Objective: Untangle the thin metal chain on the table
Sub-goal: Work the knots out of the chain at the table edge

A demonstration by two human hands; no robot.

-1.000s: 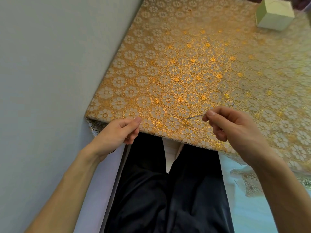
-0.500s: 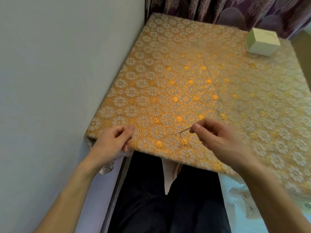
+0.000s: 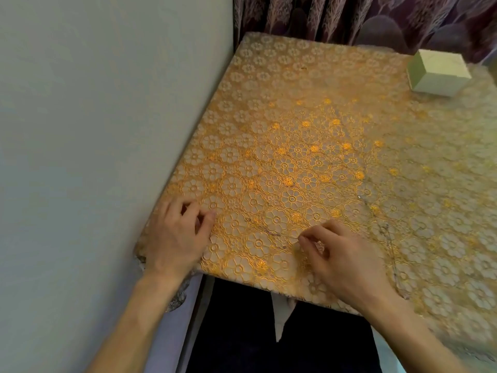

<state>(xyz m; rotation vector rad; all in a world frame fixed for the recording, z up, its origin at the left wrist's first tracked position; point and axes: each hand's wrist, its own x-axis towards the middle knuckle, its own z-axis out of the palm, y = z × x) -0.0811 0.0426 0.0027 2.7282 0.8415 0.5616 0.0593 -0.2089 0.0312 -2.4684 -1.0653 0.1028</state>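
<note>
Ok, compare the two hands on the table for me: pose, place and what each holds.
The left hand lies at the table's corner beside the wall; the right hand lies further along the front edge. The thin chain lies beside the right hand, whose curled fingers seem to pinch part of it; the left hand's loosely curled fingers show nothing held. Both rest on the floral tablecloth, knuckles up.
</note>
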